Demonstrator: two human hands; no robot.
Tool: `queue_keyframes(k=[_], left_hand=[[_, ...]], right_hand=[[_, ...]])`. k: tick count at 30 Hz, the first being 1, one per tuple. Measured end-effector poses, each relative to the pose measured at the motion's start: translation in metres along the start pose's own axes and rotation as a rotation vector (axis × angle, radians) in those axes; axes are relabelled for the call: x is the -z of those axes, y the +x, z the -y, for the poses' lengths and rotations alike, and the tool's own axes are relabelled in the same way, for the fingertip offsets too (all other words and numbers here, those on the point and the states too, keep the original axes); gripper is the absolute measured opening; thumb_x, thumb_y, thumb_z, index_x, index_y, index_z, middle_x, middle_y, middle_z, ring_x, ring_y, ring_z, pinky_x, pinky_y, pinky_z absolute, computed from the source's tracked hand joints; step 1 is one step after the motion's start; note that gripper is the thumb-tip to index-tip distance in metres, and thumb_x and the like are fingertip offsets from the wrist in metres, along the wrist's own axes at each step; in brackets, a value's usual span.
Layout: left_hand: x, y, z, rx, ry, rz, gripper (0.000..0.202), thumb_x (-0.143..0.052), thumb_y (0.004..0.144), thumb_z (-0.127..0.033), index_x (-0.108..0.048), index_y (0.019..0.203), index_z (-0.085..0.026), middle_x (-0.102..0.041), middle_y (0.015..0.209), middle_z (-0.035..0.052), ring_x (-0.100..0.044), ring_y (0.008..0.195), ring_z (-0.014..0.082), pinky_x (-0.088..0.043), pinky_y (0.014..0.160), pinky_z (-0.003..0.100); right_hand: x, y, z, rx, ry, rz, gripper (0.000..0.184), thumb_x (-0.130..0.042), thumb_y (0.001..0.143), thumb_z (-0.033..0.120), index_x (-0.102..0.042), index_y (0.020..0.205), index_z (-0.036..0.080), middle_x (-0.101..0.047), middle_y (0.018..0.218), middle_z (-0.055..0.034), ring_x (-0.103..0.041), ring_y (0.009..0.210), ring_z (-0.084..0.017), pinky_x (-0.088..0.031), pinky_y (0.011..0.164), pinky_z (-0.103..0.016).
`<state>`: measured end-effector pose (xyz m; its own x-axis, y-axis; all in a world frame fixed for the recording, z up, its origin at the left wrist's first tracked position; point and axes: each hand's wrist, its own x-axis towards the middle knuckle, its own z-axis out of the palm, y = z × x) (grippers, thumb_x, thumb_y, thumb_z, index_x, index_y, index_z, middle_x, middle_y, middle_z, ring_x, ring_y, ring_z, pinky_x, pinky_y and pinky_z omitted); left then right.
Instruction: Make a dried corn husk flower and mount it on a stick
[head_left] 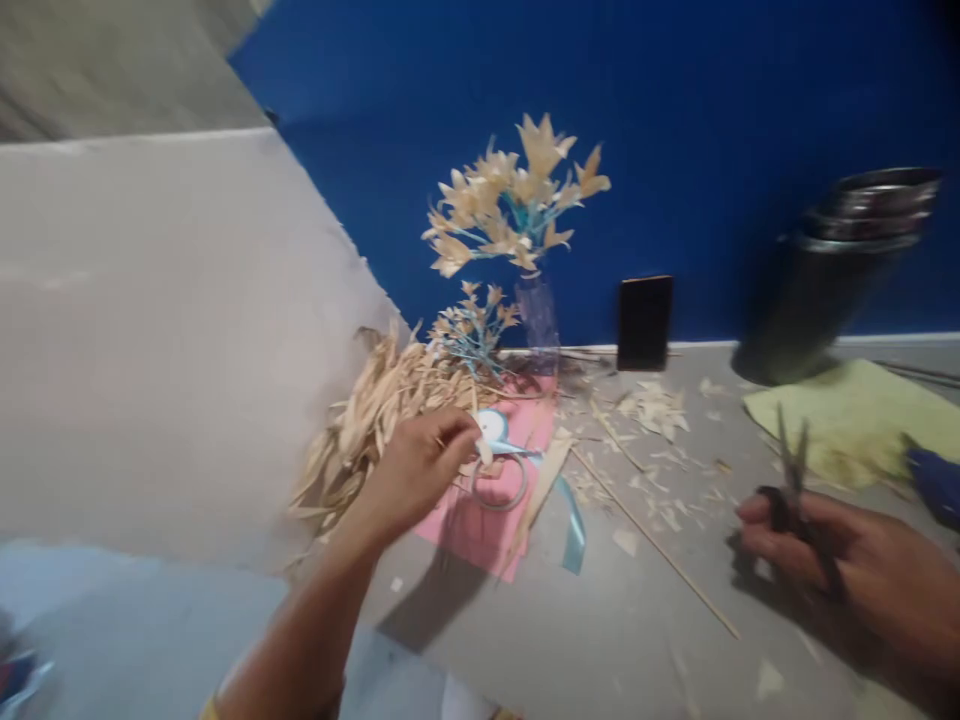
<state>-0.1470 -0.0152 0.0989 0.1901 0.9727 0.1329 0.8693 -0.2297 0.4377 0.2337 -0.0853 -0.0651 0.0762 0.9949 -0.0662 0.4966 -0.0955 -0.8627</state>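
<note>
My left hand (427,465) is pinched closed above a pink sheet (480,555), with a small pale piece of dried husk (485,453) at its fingertips. Just beyond those fingers is a white spool with light blue ribbon (493,425), and a ring-shaped roll (499,505) is close by. My right hand (855,555) grips a pair of dark-handled scissors (795,475), blades upward and slightly parted. Between the hands, a thin stick (660,545) and a loose end of blue ribbon (574,530) lie on the grey table.
A heap of dried husks (360,420) is at the left. Behind stand husk flowers (517,200) in a clear bottle (538,325), a phone (645,322) and a dark tumbler (817,270). Husk scraps (656,410) litter the table beside a yellow cloth (847,420).
</note>
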Motion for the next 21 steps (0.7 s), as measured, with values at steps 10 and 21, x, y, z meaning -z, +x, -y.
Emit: queue_keyframes(k=[10, 21], left_hand=[[-0.150, 0.023, -0.049, -0.429, 0.210, 0.297, 0.023, -0.045, 0.093, -0.011, -0.067, 0.098, -0.017, -0.069, 0.101, 0.0108, -0.061, 0.097, 0.0246, -0.046, 0.082, 0.035], [-0.163, 0.012, -0.033, -0.657, 0.049, 0.221, 0.022, -0.046, 0.098, -0.015, -0.065, 0.087, -0.017, -0.065, 0.087, 0.0082, -0.056, 0.083, 0.0200, -0.045, 0.073, 0.032]], right_hand=[[0.014, 0.001, 0.051, -0.045, -0.014, 0.066, 0.031, -0.066, 0.077, 0.051, -0.071, 0.073, 0.020, -0.068, 0.063, -0.0024, -0.056, 0.059, -0.018, -0.042, 0.054, -0.028], [0.010, 0.004, 0.044, -0.122, 0.007, 0.114, 0.031, -0.066, 0.075, 0.052, -0.070, 0.074, 0.022, -0.069, 0.068, -0.0027, -0.059, 0.061, -0.019, -0.038, 0.047, -0.026]])
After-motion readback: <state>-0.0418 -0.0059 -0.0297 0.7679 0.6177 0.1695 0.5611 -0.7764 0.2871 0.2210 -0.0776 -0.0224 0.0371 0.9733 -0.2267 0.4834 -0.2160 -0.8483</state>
